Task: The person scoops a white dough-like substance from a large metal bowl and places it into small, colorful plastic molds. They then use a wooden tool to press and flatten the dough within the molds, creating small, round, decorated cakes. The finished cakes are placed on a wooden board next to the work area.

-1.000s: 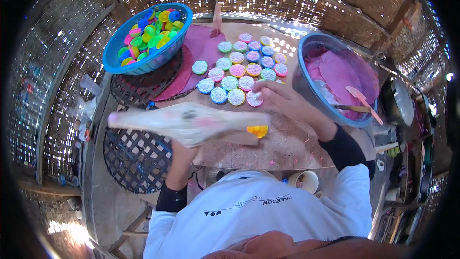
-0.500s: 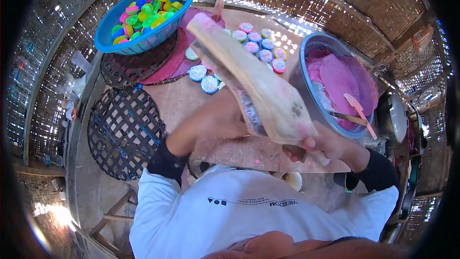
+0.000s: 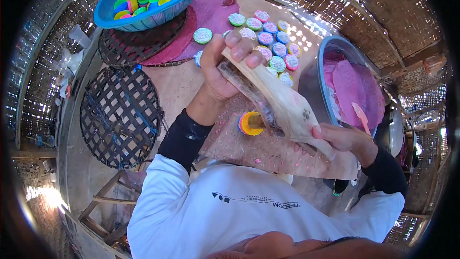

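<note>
My left hand (image 3: 227, 64) grips the upper end of a long, pale, irregular piece (image 3: 282, 105), apparently wooden, with a dark hollowed underside, held slanting over the board. My right hand (image 3: 326, 139) is closed on its narrow lower end at the right. Below it, partly covered, a colourful scalloped stack (image 3: 248, 127) stands on the pink-speckled board. Beyond my hands lie several rounds (image 3: 279, 49) with pale, speckled tops in coloured rims.
A blue basin (image 3: 103, 14) of bright plastic cups sits on dark woven trays at the back left, beside pink sheets (image 3: 211, 19). Another woven tray (image 3: 120, 115) is at the left. A tub (image 3: 326, 43) of pink mixture with a spatula (image 3: 362, 115) stands at the right.
The pale piece has turned from level to slanting, its left end higher. My left hand has risen to grip that upper end; my right hand now holds the lower end. The view has shifted.
</note>
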{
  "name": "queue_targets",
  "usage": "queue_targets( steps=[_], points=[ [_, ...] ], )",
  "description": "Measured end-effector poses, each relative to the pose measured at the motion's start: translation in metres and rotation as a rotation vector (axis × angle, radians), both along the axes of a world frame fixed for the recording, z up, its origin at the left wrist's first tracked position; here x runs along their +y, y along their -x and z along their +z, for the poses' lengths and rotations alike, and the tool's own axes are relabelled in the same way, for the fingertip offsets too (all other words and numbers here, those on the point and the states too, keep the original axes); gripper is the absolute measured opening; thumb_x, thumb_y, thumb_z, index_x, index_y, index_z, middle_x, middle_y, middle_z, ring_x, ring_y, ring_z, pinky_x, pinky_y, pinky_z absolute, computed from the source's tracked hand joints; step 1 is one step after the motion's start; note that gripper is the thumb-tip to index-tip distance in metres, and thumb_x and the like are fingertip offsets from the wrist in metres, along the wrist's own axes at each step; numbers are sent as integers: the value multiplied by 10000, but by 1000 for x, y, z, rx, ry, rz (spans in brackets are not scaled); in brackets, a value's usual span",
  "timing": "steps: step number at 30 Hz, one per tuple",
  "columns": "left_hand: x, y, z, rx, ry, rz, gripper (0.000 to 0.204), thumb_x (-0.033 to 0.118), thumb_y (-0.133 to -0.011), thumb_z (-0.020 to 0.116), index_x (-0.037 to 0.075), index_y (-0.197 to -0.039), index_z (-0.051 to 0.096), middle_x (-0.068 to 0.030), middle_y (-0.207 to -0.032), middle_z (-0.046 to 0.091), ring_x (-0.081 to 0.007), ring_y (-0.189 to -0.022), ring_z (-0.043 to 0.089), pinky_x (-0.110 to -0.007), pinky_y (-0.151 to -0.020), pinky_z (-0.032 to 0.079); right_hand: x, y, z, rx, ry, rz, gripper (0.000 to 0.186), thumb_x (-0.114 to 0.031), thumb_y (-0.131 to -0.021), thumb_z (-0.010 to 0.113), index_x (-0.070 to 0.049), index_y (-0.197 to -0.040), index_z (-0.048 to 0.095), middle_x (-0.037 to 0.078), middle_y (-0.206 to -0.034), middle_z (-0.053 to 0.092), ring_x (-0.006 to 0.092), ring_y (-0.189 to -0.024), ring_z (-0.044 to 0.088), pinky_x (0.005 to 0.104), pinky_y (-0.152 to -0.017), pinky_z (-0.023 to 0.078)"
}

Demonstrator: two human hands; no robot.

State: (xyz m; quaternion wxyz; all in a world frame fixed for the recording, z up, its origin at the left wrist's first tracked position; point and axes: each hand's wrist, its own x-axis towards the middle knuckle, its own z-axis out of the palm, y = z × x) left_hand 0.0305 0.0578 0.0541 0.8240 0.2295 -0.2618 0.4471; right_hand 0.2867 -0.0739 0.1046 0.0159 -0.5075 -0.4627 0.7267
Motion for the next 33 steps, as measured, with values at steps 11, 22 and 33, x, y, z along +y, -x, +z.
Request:
queue_targets(
  steps=[11,22,33],
  points=[
    [-1,14,-30,86,147,177,305,354,-909,357,212,-652,441,98,-556,452,-112,-604,470,-299,-654,357,2,45,7,-449,-339,12,798,-677,-809,392,74,-994,590,117,-784,585,171,-781,535,308,-671,416],
    [-13,19,-33,149,313,216,299,336,-897,382,215,-629,435,97,-543,440,-95,-590,460,-279,-636,354,2,54,18,-460,-277,11,795,-683,-798,409,81,-848,623,55,-606,524,128,-586,484,314,-510,389],
    [-11,6,-39,167,389,201,303,316,-891,381,221,-605,407,102,-515,405,-80,-542,442,-272,-639,348,1,43,18,-577,-422,24,791,-674,-793,429,89,-775,634,85,-512,498,163,-513,525,356,-469,391]
  ],
)
